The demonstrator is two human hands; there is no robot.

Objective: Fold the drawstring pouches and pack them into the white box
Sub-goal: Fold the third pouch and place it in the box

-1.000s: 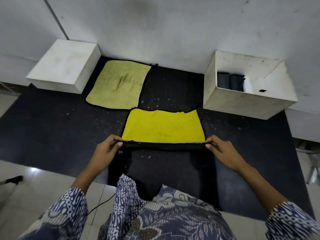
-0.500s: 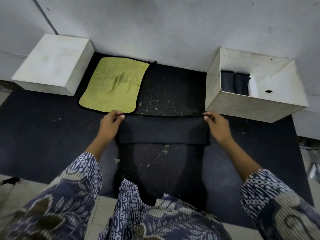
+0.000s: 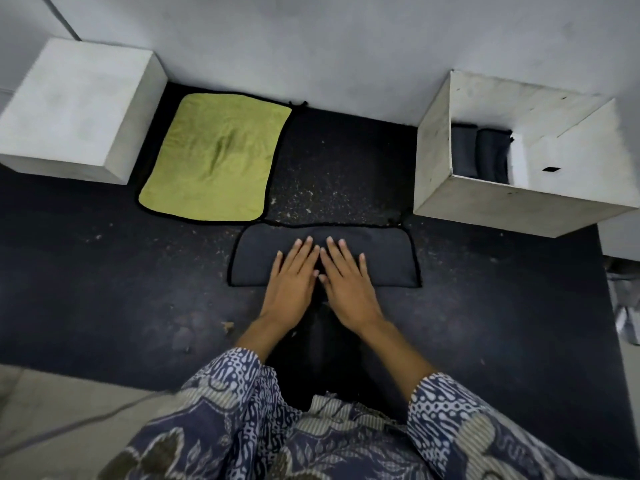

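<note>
A dark folded pouch (image 3: 384, 256) lies flat on the black mat in front of me, dark side up. My left hand (image 3: 292, 282) and my right hand (image 3: 348, 284) press on its middle side by side with straight fingers. A second pouch (image 3: 216, 157) lies unfolded at the back left, yellow-green side up with black edging. The open white box (image 3: 485, 206) stands at the right by the wall, and two dark folded pouches (image 3: 481, 154) stand inside it at its left.
A closed white block (image 3: 79, 109) sits at the back left against the grey wall. The black mat (image 3: 104, 289) covers the floor around the pouches; pale tiles (image 3: 52, 417) and a thin cable lie at the near left. My patterned sleeves and clothing fill the bottom.
The near edge of the pouch was lifted and folded away from me over the yellow side. Both hands let go of the corners and now lie flat on the middle.
</note>
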